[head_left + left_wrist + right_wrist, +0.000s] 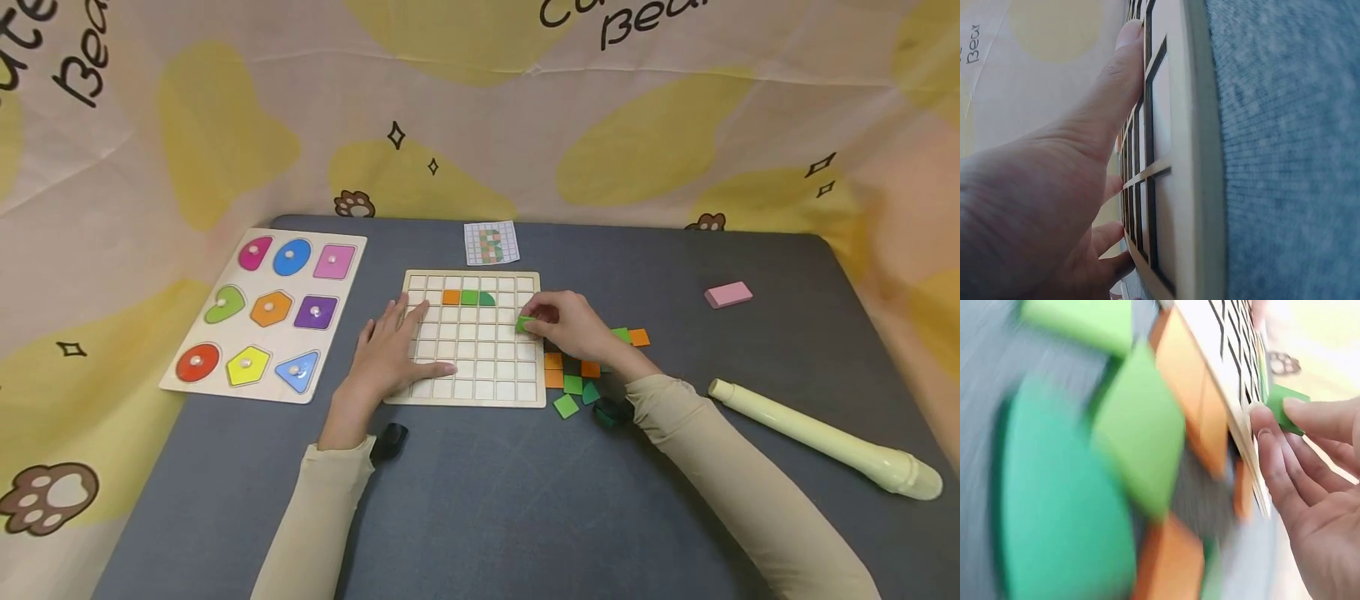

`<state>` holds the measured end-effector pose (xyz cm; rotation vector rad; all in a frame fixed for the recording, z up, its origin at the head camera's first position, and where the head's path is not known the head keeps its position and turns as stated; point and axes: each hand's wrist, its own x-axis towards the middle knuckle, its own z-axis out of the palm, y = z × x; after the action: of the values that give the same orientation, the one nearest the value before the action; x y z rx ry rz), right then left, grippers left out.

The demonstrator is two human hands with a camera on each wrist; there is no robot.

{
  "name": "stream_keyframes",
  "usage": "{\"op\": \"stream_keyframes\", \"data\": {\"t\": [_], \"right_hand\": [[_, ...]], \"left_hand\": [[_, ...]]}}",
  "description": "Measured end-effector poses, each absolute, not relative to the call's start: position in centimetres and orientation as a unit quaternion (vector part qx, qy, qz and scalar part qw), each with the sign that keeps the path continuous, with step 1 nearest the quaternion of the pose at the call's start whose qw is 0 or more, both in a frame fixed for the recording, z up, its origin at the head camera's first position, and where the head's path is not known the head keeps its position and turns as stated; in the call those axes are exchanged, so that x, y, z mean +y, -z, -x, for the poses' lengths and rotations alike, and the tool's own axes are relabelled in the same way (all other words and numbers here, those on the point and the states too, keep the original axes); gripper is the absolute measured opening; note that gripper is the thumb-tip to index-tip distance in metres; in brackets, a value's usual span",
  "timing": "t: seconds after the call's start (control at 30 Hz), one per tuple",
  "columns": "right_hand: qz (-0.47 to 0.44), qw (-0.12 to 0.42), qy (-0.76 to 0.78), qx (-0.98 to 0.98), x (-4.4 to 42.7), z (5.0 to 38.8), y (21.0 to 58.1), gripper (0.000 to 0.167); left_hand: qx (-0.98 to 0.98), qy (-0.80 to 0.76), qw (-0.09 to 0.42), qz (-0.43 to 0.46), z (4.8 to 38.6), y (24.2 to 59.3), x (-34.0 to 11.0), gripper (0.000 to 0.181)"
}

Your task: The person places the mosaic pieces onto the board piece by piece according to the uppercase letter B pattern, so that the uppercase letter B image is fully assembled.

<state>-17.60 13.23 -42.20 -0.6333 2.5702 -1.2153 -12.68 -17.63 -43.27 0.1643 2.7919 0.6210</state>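
A wooden grid board (pixel 472 404) lies on the dark table, with an orange square tile (pixel 451 297), a green square tile (pixel 469 297) and a dark green rounded tile (pixel 487 298) side by side in one upper row. My left hand (pixel 382 354) rests spread on the board's left side, its thumb reaching over the lower cells. Over the board's right edge, my right hand (pixel 573 327) pinches a light green square tile (pixel 1286 407) between thumb and fingers. Beside the board, partly hidden under the right forearm, lie loose orange tiles (pixel 553 378) and green tiles (pixel 566 406).
A small printed pattern card (pixel 491 243) lies behind the board. At the left is a knobbed shape puzzle (pixel 262 392). A pink block (pixel 728 294) and a pale yellow tube (pixel 825 437) lie at the right. A patterned cloth (pixel 480 108) hangs behind the table.
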Motion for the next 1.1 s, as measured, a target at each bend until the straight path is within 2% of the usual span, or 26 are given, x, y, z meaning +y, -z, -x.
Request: {"op": "stream_keyframes", "data": {"t": [0.2,0.43,0.77,1.1], "right_hand": [[0.215,0.115,0.450,0.859,9.1,18.2,42.9,0.009],[0.221,0.079,0.452,0.861,5.8,19.4,43.0,0.008],[0.225,0.077,0.441,0.865,3.2,20.8,43.1,0.007],[0.234,0.074,0.412,0.878,2.0,20.5,42.8,0.005]], "left_hand": [[0.968,-0.206,0.134,-0.056,12.7,43.4,-17.6,0.120],[0.968,-0.203,0.134,-0.057,12.8,43.3,-17.5,0.120],[0.970,-0.194,0.136,-0.053,12.9,43.3,-17.5,0.120],[0.970,-0.194,0.138,-0.054,12.8,43.3,-17.5,0.118]]}}
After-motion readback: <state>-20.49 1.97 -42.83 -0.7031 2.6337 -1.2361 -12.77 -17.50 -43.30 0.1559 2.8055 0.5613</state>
